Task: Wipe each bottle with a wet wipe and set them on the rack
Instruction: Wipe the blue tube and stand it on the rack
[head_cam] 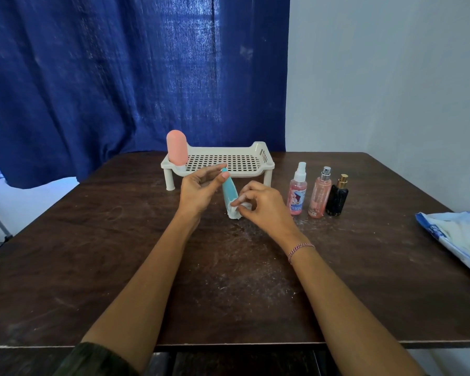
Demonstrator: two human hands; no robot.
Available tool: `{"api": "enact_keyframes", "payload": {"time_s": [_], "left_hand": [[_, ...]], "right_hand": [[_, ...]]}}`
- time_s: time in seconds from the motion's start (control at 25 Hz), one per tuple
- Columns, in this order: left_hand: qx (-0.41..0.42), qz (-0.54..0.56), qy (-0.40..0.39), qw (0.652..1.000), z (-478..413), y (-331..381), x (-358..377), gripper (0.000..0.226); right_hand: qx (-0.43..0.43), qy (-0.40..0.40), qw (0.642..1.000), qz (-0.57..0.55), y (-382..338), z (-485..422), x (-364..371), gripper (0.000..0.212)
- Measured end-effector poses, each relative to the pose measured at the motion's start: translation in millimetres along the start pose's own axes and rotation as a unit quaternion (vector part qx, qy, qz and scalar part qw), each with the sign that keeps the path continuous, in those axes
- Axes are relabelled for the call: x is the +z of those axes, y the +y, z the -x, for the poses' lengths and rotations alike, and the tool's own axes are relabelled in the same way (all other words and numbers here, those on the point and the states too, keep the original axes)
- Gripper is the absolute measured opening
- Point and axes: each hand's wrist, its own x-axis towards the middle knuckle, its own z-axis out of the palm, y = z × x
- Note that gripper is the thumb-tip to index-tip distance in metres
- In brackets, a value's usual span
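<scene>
A: Where now?

B: Mid-wipe on the teal bottle [229, 192], held tilted in front of the rack [266, 158]. Low end at or just over the counter [120, 253]; hard to tell which. Left hand [198, 191] fingers pinched on the top end. Right hand [263, 210] fingers closed on the wipe [235, 211], pressed against the low end.

A: How to do it well?

B: Keep the left pinch firm but light enough to roll the bottle. Draw the wipe from base to tip, turning a little between passes, right round every side. Don't skip the base, nor the spot under the left fingers; shift that grip once to reach it.

A: And after?

B: Stand it on the rack beside the pink bottle [177, 151], already up at the left corner. Set down gently; probably slick while damp, and prone to tipping on that grid.

A: Much left?

B: Left to wipe: three sprays [320, 196] in a row on the counter, just right of the rack. Judging by that, under halfway. Pack [456, 237] at the right edge, well apart; worth pulling a fresh wipe there for a dry or dirty one
</scene>
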Motion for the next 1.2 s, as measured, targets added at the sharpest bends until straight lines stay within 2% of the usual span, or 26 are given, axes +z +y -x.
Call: {"api": "enact_keyframes", "payload": {"time_s": [0.2,0.4,0.6,0.84,1.04,1.2], "left_hand": [[-0.019,-0.003,-0.035,0.999,0,-1,-1,0.022],[-0.028,-0.006,-0.071,0.997,1,-5,-2,0.021],[-0.040,0.003,-0.094,0.995,1,-6,-1,0.021],[-0.050,0.037,-0.097,0.993,1,-4,-3,0.020],[-0.033,0.060,-0.122,0.990,4,-2,0,0.022],[-0.034,0.039,-0.135,0.989,4,-2,2,0.023]], "right_hand": [[0.016,-0.087,0.996,0.027,-1,0,-1,0.018],[0.004,0.006,1.000,-0.012,-5,0,0,0.017],[0.020,-0.028,0.999,-0.003,-3,0,1,0.018],[0.013,-0.017,1.000,0.019,-3,2,1,0.017],[-0.038,0.013,0.999,0.014,-9,2,4,0.017],[-0.065,0.071,0.995,0.003,-14,3,5,0.017]]}}
